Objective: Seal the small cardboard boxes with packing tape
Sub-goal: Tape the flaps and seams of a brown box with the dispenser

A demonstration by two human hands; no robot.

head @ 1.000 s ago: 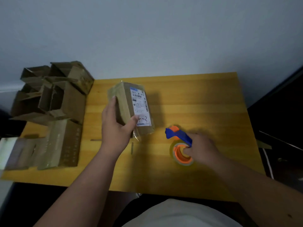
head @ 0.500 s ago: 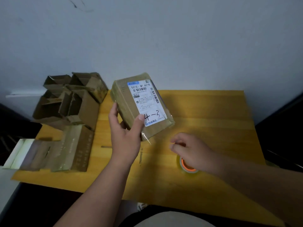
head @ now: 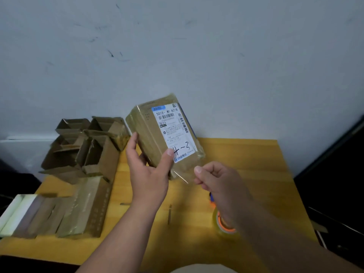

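The left hand grips a taped box with a white label, held tilted above the yellow bench, while the right hand fingers pinch a loose clear tape flap at its lower end, the tape roll lying on the bench below.

1. My left hand is bare: no glove, ring or watch on it.
2. My right hand is bare too, wrist uncovered.
3. Both my forearms show no sleeves up to the frame's lower edge.
4. At bottom centre, my pale white rounded cloth garment peeks in.
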